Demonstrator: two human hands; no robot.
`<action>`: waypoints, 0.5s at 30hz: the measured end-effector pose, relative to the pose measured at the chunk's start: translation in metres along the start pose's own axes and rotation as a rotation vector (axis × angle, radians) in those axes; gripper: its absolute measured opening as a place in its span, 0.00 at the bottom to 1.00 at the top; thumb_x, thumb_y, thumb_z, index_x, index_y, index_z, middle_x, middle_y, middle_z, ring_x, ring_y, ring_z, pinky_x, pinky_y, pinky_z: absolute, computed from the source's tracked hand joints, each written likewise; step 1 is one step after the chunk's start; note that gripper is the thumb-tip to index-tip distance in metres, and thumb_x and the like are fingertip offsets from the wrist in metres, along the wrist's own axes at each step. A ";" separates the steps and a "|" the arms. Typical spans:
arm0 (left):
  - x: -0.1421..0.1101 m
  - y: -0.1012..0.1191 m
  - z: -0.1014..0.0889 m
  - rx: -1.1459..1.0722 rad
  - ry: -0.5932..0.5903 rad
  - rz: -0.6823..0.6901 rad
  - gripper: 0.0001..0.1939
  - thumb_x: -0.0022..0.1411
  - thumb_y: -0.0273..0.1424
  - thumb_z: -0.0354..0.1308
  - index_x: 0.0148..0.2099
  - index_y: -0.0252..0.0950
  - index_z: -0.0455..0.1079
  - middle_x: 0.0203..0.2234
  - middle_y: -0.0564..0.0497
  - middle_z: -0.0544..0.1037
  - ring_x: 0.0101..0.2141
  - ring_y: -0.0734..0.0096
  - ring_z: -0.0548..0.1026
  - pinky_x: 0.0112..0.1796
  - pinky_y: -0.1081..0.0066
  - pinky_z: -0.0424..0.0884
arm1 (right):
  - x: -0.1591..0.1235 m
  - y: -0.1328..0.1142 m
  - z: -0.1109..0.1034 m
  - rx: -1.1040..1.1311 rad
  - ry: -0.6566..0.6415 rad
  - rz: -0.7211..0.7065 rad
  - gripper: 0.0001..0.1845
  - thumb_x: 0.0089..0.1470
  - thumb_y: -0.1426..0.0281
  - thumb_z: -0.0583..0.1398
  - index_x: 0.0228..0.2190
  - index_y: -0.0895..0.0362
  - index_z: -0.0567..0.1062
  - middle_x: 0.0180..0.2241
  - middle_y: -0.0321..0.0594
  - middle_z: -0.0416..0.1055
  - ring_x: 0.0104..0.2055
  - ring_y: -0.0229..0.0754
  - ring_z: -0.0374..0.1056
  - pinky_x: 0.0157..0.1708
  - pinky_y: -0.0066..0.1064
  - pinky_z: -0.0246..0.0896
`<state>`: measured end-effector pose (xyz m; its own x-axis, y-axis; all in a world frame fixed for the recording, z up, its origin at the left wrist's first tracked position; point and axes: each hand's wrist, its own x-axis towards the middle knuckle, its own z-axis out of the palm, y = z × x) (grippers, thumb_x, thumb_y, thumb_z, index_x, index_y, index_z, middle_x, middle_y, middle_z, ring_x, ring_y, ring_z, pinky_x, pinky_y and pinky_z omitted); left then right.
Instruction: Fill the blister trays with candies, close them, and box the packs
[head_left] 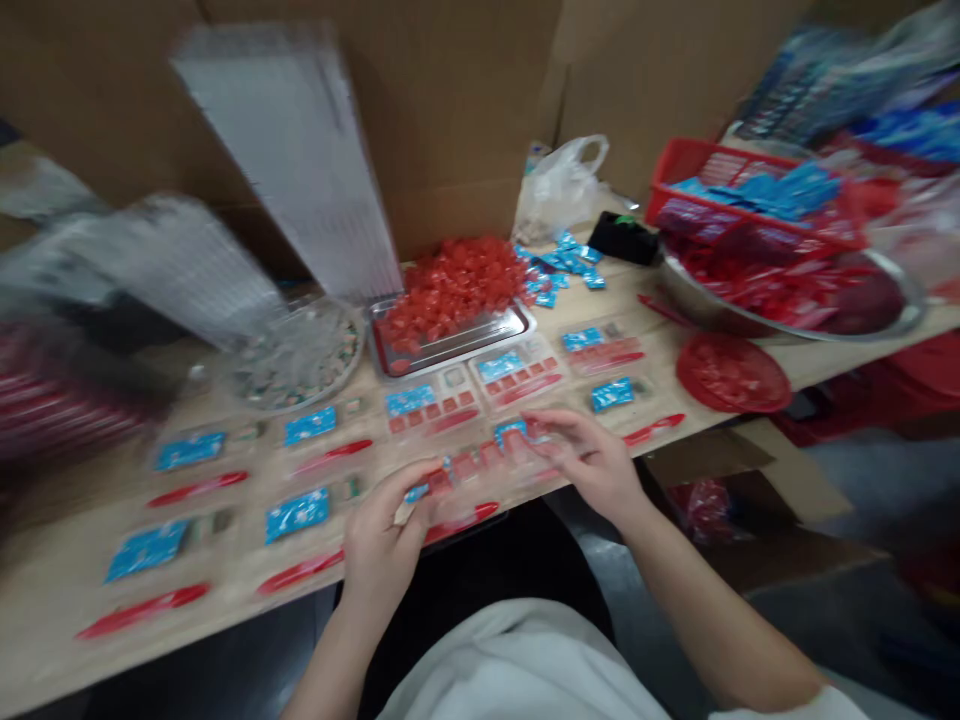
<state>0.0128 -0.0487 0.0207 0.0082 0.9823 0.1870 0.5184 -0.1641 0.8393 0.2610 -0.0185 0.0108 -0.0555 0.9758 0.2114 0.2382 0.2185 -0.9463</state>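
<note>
Table [45, 640]: pale wood surface. Brown cardboard panels [465, 110] upright along rear edge. White plastic bag [559, 190], handle loop up, at rear edge right of centre. Black container [624, 238], green bit at top, just right of bag. Below front edge, toward right end: open cardboard box [750, 455], red plastic inside; red bins [862, 385], blurred. Grey floor [840, 575] beyond box.
</note>
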 end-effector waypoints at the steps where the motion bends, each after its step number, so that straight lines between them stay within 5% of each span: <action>1: -0.001 0.000 0.004 -0.072 -0.022 -0.088 0.12 0.55 0.33 0.60 0.43 0.40 0.73 0.38 0.48 0.79 0.39 0.63 0.77 0.42 0.66 0.72 | -0.002 -0.001 -0.003 0.001 0.011 0.048 0.15 0.51 0.65 0.62 0.42 0.54 0.74 0.42 0.42 0.75 0.45 0.45 0.70 0.47 0.40 0.66; 7: 0.004 0.022 0.031 -0.484 -0.302 -0.477 0.22 0.52 0.40 0.62 0.49 0.39 0.70 0.45 0.47 0.76 0.42 0.63 0.76 0.41 0.68 0.73 | -0.012 0.000 -0.029 0.186 0.089 0.303 0.17 0.49 0.63 0.62 0.41 0.56 0.74 0.33 0.38 0.76 0.34 0.39 0.72 0.34 0.31 0.68; 15: 0.023 0.042 0.077 -0.632 -0.382 -0.618 0.19 0.52 0.40 0.63 0.44 0.36 0.72 0.38 0.48 0.77 0.38 0.71 0.75 0.39 0.73 0.71 | -0.021 0.016 -0.073 0.224 0.241 0.468 0.18 0.48 0.61 0.62 0.39 0.59 0.74 0.28 0.37 0.73 0.27 0.35 0.67 0.23 0.25 0.60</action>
<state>0.1001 -0.0263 0.0208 0.2238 0.8563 -0.4655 -0.0307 0.4835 0.8748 0.3372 -0.0354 0.0089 0.2350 0.9473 -0.2176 -0.0285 -0.2170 -0.9757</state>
